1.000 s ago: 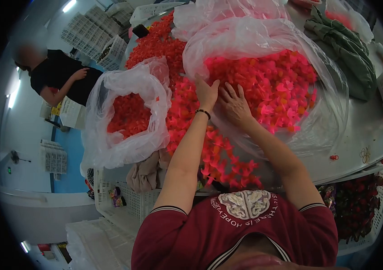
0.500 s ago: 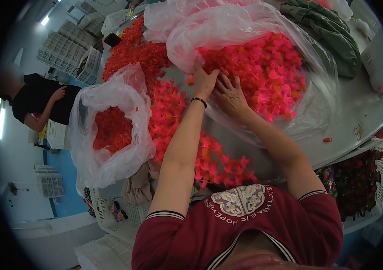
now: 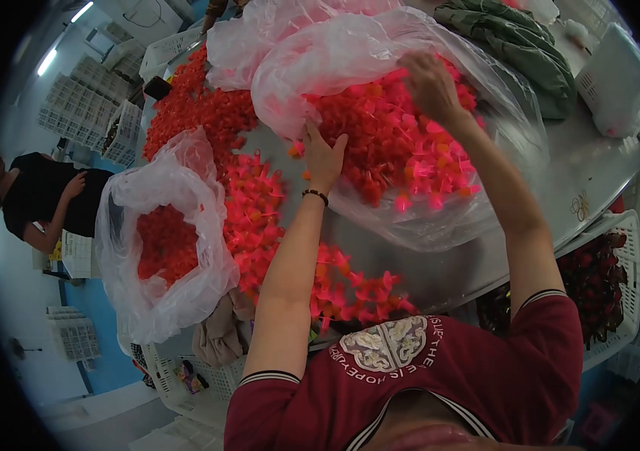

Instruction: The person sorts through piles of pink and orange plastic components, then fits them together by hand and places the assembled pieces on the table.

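My left hand [image 3: 324,159], with a dark beaded bracelet at the wrist, has its thumb and fingers spread at the near left edge of a large clear plastic bag [image 3: 410,229]. Many small pink and red plastic pieces [image 3: 380,113] lie in that bag's opening. Over the far side of the pile is my right hand [image 3: 429,83], raised, with curled fingers; it is blurred and its contents cannot be made out. More pink pieces [image 3: 249,203] lie loose on the metal table, left of my left forearm.
A second plastic bag [image 3: 218,274] of red pieces stands at the left. Green cloth [image 3: 515,52] lies at the far right. A crate [image 3: 632,282] of dark red items is at the near right. A person in black [image 3: 64,195] stands at the left.
My right hand has moved up and away from beside my left hand, over the far part of the pile. Some pieces in the bag have shifted. The whole view has moved slightly.
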A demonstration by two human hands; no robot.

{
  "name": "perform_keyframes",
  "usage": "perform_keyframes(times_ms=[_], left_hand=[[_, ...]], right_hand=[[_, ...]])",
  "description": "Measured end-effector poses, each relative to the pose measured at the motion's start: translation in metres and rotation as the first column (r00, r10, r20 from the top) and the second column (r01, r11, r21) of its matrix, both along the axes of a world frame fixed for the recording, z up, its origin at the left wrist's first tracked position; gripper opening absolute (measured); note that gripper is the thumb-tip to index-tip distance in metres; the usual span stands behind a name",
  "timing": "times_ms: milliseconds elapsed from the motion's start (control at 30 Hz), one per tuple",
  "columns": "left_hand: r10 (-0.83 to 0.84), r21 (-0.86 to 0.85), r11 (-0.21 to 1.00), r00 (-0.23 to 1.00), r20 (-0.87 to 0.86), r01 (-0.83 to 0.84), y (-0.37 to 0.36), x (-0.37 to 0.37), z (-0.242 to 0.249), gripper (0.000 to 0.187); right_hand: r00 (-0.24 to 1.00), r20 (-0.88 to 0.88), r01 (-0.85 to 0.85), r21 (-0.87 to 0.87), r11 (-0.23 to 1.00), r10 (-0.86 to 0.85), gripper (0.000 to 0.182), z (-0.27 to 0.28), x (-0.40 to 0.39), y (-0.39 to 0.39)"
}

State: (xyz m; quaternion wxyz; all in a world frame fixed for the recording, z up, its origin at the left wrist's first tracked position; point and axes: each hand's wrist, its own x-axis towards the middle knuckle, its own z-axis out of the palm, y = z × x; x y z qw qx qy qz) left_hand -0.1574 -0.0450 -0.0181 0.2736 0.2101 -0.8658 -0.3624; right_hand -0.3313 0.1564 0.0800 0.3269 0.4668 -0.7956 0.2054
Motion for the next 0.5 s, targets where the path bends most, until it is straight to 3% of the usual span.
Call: perform_keyframes(times_ms=[33,100,133,200,233,300,333,400,433,500], left_hand=[[0.014,-0.047,0.999,0.999,0.032,-0.012,0.003,-0.001,0.002,0.091],[0.019,-0.07,0.997,0.999,0.038,-0.016,0.009,-0.001,0.006,0.09],[0.027,-0.091,0.996,0.998,0.049,-0.022,0.011,0.0,0.008,0.089],[0.03,-0.114,0.993,0.998,0.059,-0.023,0.014,0.0,0.009,0.088],[0.033,-0.128,0.991,0.997,0.074,-0.023,0.014,0.0,0.009,0.088],[0.033,-0.14,0.99,0.997,0.067,-0.023,0.015,0.0,0.009,0.087],[0.032,-0.139,0.99,0.997,0.064,-0.023,0.016,0.0,0.01,0.087],[0.033,-0.153,0.988,0.997,0.068,-0.022,0.015,0.0,0.012,0.087],[0.035,-0.153,0.988,0.997,0.072,-0.024,0.018,0.001,0.012,0.087],[0.043,-0.16,0.987,0.996,0.083,-0.029,0.018,-0.002,0.01,0.088]], right_hand=[[0.98,-0.176,0.07,-0.137,0.988,-0.093,0.039,0.008,-0.035,0.007],[0.913,-0.186,0.349,-0.109,0.931,-0.364,0.068,0.014,-0.092,0.022],[0.912,-0.187,0.349,-0.119,0.93,-0.366,0.068,0.012,-0.11,0.024],[0.829,0.198,0.519,0.077,0.852,-0.523,0.082,0.0,-0.139,0.024],[0.83,0.202,0.518,0.066,0.853,-0.519,0.082,-0.004,-0.149,0.021],[0.598,0.667,0.394,0.238,0.888,-0.445,0.072,-0.014,-0.168,0.017],[0.597,0.672,0.395,0.229,0.889,-0.438,0.072,-0.025,-0.182,0.018],[0.754,0.585,0.152,0.286,0.946,-0.299,0.056,-0.039,-0.199,0.018],[0.75,0.589,0.153,0.288,0.945,-0.301,0.056,-0.04,-0.205,0.019],[0.519,0.774,0.348,0.196,0.917,-0.363,0.058,-0.038,-0.21,0.031]])
